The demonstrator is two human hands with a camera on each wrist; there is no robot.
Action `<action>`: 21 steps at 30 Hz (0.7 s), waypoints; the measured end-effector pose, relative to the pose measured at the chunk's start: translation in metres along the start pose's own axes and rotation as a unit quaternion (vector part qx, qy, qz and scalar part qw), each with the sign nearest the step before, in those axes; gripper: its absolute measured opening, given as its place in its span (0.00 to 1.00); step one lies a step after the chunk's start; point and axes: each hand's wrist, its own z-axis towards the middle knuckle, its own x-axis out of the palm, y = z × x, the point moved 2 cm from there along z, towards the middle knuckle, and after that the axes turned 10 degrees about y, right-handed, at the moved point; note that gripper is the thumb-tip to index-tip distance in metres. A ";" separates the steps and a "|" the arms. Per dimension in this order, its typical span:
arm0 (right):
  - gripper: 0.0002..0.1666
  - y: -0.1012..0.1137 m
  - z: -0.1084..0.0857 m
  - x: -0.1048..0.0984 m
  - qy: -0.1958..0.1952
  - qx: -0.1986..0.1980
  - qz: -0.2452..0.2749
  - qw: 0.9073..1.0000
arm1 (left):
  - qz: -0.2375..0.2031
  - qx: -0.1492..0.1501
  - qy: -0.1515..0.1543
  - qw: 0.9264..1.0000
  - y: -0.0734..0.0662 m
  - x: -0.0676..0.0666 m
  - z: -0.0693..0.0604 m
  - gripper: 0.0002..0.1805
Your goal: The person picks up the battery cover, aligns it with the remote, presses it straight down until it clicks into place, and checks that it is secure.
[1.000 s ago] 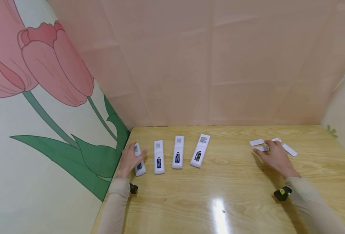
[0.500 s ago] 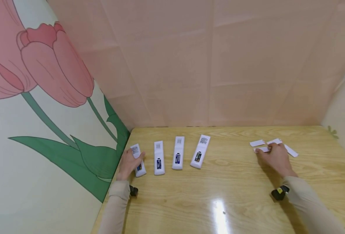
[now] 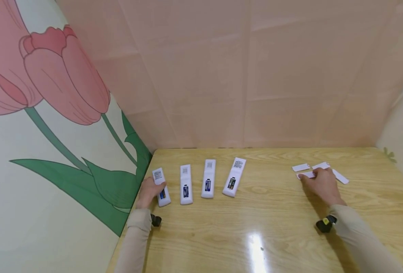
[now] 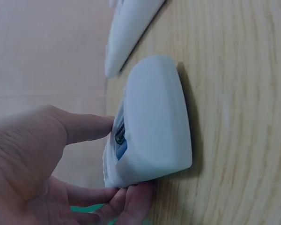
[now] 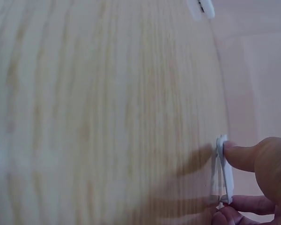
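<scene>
My left hand [image 3: 148,192] grips the leftmost white remote control [image 3: 158,175], which lies back side up with batteries showing in its uncovered compartment. In the left wrist view, the thumb lies at the compartment's edge of this remote [image 4: 154,117] and the fingers touch its side. On the far right, my right hand [image 3: 324,186] pinches a white battery cover [image 3: 304,175] by its ends between thumb and fingers. The right wrist view shows that cover [image 5: 227,176] tilted up from the table. Part of it is hidden by the fingers in the head view.
More remotes lie in a row: one [image 3: 185,175], another [image 3: 208,170] and a tilted one [image 3: 236,172], all with batteries exposed. Loose covers [image 3: 301,167] lie around the right hand, including one [image 3: 340,176] to its right. The wooden table [image 3: 215,227] meets a wall behind.
My right hand has closed on the near battery cover and shifted slightly left. The left thumb has come down onto the leftmost remote, and the fingers have drawn back from its far end.
</scene>
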 end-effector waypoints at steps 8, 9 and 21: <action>0.30 -0.001 0.005 -0.005 -0.011 0.002 0.025 1.000 | -0.065 -0.008 0.012 0.998 0.000 -0.004 0.002 0.27; 0.30 0.000 0.005 -0.006 -0.010 0.003 0.026 1.000 | -0.069 -0.006 0.013 0.998 0.000 -0.004 0.003 0.27; 0.33 0.009 0.003 -0.010 0.023 0.000 0.049 0.999 | -0.077 -0.027 0.021 0.996 0.005 -0.004 0.004 0.27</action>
